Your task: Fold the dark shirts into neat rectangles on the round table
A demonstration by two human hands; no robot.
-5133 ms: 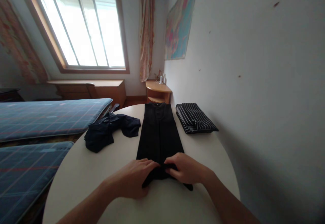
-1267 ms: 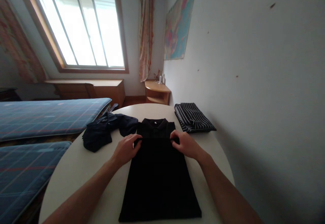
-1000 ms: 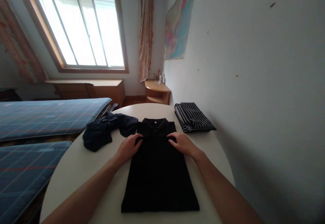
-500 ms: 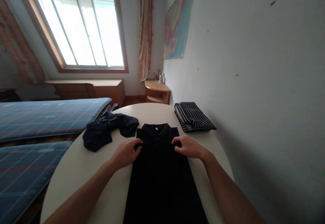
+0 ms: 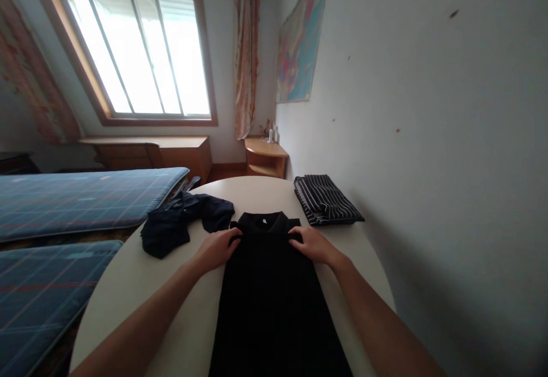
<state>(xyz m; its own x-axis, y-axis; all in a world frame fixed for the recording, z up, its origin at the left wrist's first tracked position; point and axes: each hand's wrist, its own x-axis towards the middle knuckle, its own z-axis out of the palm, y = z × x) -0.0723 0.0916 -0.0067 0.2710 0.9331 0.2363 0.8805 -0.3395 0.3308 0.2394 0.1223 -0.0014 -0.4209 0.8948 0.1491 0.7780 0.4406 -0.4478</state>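
While the black collared cloth shirt (image 5: 278,303) lies lengthwise on the round white smooth-topped table (image 5: 257,193), its collar points away from the person and its long axis runs back toward the body. A straight crosswise edge sits just below the collar; the left hand (image 5: 215,249) pinches one end between thumb and fingers, the right hand (image 5: 314,246) the other. Level across that axis, neither is clearly nearer. Beyond the left hand lies a crumpled navy cloth garment (image 5: 166,231); beyond the right, a folded black-and-white striped cloth (image 5: 329,201).
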